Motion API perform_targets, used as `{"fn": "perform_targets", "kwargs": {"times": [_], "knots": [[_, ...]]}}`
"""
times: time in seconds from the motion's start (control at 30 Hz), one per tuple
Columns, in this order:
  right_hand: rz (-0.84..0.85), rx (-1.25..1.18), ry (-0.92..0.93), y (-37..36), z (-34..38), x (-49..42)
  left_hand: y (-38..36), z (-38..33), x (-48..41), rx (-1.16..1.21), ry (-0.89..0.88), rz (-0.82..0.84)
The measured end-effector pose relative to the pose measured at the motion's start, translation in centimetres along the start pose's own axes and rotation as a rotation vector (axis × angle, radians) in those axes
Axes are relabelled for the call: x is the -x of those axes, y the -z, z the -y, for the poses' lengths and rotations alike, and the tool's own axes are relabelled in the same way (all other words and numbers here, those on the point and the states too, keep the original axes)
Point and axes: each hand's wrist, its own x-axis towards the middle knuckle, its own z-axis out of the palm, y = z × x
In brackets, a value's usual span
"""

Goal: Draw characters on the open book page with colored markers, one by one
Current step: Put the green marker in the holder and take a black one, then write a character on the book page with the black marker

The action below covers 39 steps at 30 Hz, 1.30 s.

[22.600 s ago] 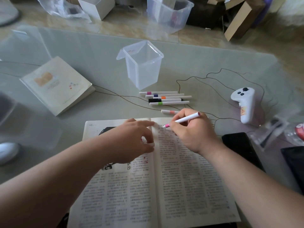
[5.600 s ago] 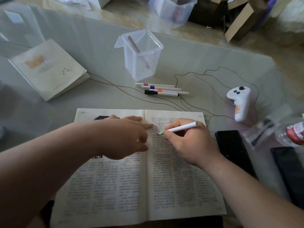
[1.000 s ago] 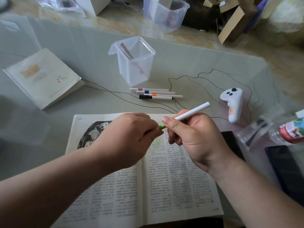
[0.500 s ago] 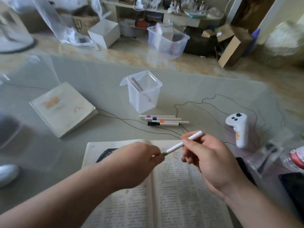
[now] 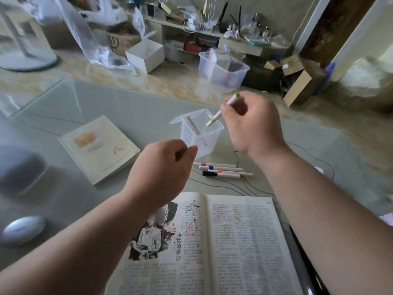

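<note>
Right grip [image 5: 253, 124] pinches white green-ended marker [image 5: 215, 117], slanted over clear square plastic tub [image 5: 191, 138] on glass bench [image 5: 127, 107]; left grip [image 5: 163, 167] curled, nothing visible in it; open printed book [image 5: 234, 241] flat at near edge.

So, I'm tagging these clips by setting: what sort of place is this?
Probably a lived-in room at home, not an office or studio: a marble-patterned tile floor, cardboard boxes left lying on it, and a cluttered low shelf along the far wall.

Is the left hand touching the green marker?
Apart: the head view shows a clear gap between the left hand and the green marker, gripped by the right hand.
</note>
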Motion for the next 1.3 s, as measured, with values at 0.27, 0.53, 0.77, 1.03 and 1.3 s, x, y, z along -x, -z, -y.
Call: {"fn": "perform_targets", "kwargs": {"times": [0.27,0.53,0.77,1.03,1.3], "knots": [[0.178,0.1,-0.018,-2.3,-1.8,-1.8,0.0,-0.3,-0.2,0.035,0.007,-0.002],[0.649,0.601,-0.287,-3.3,-7.9,4.8,-0.1,-0.3,-0.1,0.04,0.039,0.025],[0.699,0.682,-0.206,-3.8,-9.0,5.9,-0.8,-0.2,0.3,-0.016,0.048,0.099],[0.779,0.23,-0.174,1.6,-4.6,7.7,-2.6,1.2,1.0,-0.168,-0.191,0.491],[0.377,-0.731,-0.664,7.9,-2.4,12.9,-2.3,-2.1,2.7,0.021,-0.238,0.675]]}}
